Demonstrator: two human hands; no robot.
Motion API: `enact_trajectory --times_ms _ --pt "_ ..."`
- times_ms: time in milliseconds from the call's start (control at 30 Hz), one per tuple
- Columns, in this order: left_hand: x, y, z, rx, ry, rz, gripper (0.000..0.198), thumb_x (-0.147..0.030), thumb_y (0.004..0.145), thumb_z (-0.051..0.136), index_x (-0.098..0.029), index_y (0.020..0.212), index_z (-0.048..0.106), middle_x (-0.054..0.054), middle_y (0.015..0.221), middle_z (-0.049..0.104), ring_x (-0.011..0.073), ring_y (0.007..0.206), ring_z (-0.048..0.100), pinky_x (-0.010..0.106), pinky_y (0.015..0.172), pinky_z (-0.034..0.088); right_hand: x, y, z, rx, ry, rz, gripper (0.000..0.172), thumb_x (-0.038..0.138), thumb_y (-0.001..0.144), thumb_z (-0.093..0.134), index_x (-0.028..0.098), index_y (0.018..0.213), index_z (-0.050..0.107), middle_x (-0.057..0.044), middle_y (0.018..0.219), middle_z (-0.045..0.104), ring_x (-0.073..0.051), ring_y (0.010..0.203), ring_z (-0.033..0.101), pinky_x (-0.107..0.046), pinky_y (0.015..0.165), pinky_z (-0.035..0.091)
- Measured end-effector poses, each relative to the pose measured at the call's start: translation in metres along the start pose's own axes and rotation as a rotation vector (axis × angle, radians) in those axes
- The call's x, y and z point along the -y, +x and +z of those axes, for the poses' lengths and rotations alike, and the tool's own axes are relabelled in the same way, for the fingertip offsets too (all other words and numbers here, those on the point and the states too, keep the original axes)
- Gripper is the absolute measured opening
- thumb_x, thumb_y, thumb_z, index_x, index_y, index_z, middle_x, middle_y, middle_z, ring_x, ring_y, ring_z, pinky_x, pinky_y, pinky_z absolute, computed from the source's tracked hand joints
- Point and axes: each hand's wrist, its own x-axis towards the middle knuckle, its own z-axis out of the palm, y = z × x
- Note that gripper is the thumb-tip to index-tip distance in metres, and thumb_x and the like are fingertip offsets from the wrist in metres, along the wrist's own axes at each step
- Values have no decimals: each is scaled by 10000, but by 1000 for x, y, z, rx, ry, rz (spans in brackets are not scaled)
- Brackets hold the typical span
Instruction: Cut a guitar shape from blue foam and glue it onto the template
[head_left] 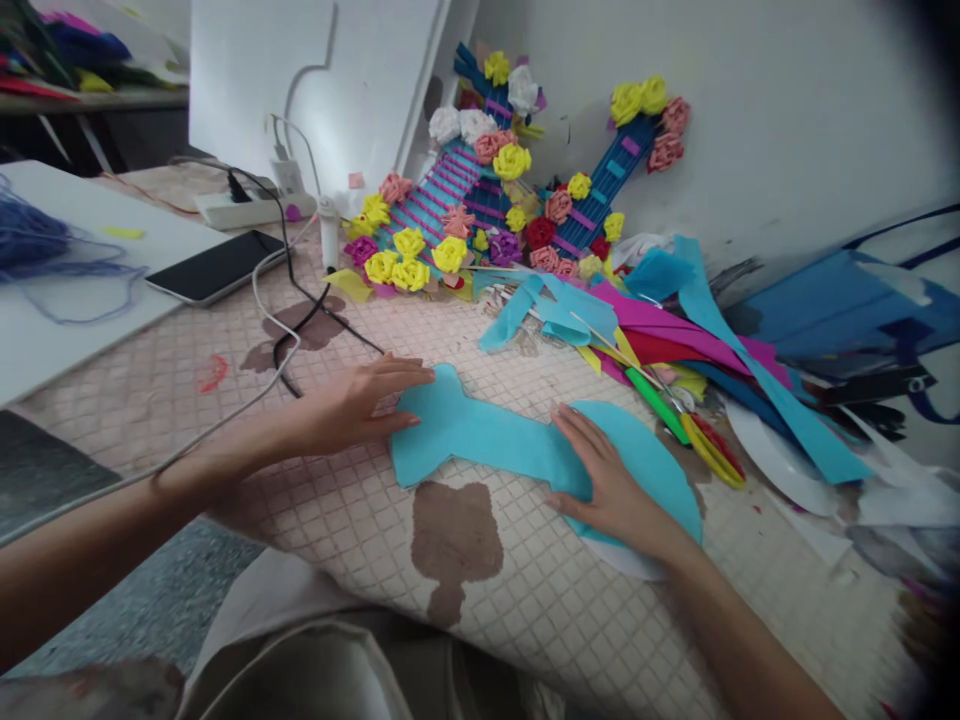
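A light blue cut-out shape (499, 432) lies flat on the quilted tablecloth, with a narrow middle, a flared left end and a large rounded right end. My left hand (375, 400) touches the flared end, thumb and fingers apart. Across the rounded end rests my right hand (604, 480), palm down with its fingers stretched out. A white edge (626, 560) shows under the blue near my right hand.
Behind stand blue pieces decorated with paper flowers (450, 190). Coloured paper strips (675, 325), green-handled scissors (656, 402) and a yellow-handled tool (712, 450) lie at right. A phone (217, 267), cables (289, 325) and a glue gun (328, 235) are at left.
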Motion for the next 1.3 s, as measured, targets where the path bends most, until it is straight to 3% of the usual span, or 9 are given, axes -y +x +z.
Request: enact_trajectory --times_ms 200,300,667,833,1100,1300 --pt "-2 -16 6 87 49 15 789 -481 849 615 -226 1498 246 137 1547 289 326 1435 212 568 1148 210 0 0 1 3 11 4 888 560 837 580 300 1523 80 -68 1596 151 -295 1461 130 -521 1163 227" --pt "-1 -20 8 125 63 28 905 -501 814 646 -248 1522 142 145 1562 235 342 1447 138 606 1146 154 0 0 1 -1 11 -1 873 545 845 572 307 1525 79 -62 1598 150 -301 1460 131 -526 1162 222" --pt "-8 -9 2 115 20 -42 824 -528 839 607 -203 1500 238 160 1548 266 334 1447 150 597 1142 183 1 -1 2 8 22 18 868 554 843 579 310 1522 97 -65 1602 133 -303 1461 125 -531 1154 238" --pt "-2 -6 11 178 84 -5 997 -610 738 667 -189 1509 197 187 1555 227 379 1442 124 633 1137 127 -2 -1 4 0 14 15 861 532 847 580 291 1524 106 -73 1601 133 -306 1461 125 -536 1148 254" --pt "0 -10 14 183 78 -14 1054 -536 669 753 -192 1506 214 187 1558 224 432 1432 94 682 1113 133 -2 0 5 -4 8 9 886 578 827 585 310 1523 106 -75 1599 145 -319 1457 139 -551 1138 263" --pt "1 -11 14 151 63 12 1097 -509 625 791 -267 1510 190 142 1565 236 403 1438 121 643 1138 131 2 0 1 2 13 19 863 560 847 565 303 1526 98 -79 1598 152 -313 1459 135 -545 1147 246"
